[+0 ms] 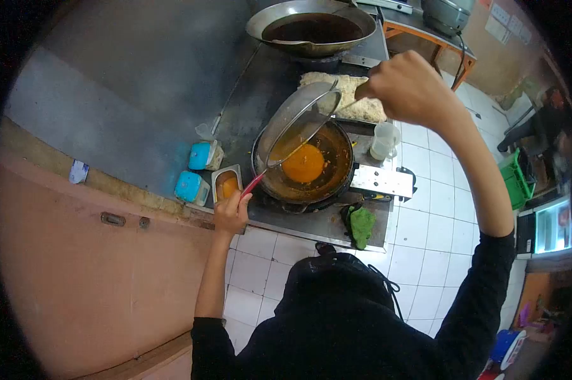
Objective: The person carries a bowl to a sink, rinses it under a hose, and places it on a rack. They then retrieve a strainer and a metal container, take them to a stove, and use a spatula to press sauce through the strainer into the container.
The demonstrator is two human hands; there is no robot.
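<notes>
A wire-mesh strainer (pixel 298 120) is gripped by its handle in the closed right hand (pixel 407 85), which is raised high above the stove. The strainer is held tilted over a dark wok (pixel 336 174) that contains orange-brown liquid and a round orange mass at its middle. A red-handled utensil (pixel 255 182) is clasped in the closed left hand (pixel 231 214) at the wok's near left rim, and its thin shaft reaches up across the strainer; whether the two touch cannot be told.

Just left of the wok, a small metal container (pixel 227 183) with orange contents is set beside two blue-lidded tubs (pixel 197 171). A tray of pale noodles (pixel 346 95) lies beyond the wok, and a clear plastic cup (pixel 384 139) stands to its right. A larger wok (pixel 311 26) filled with dark liquid is seen farther back. A green cloth (pixel 362 226) is draped at the near edge of the steel counter (pixel 248 95).
</notes>
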